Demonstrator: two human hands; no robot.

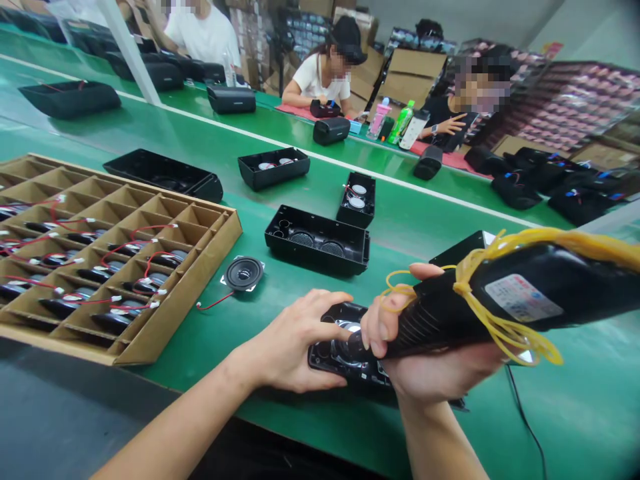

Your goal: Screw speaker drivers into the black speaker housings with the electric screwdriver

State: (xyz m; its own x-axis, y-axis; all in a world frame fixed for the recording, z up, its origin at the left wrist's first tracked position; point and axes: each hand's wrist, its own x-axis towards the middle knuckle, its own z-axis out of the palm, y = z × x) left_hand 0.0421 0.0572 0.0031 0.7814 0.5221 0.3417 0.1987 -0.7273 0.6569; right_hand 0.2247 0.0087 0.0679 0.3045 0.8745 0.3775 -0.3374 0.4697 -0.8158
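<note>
My right hand is wrapped round a black power screwdriver with yellow bands tied about its body. The tool's front end points down into a black speaker housing near the table's front edge. My left hand grips the left end of that housing, thumb at the near side and fingers over the top, close to the tool's tip. Part of the housing, with speakers inside, is hidden by my hands. A loose round speaker with a red wire lies on the green table to the left.
A divided cardboard box of wired speakers stands at the left. Open black housings lie beyond my hands. Black cable at the right. Several people sit across the green table.
</note>
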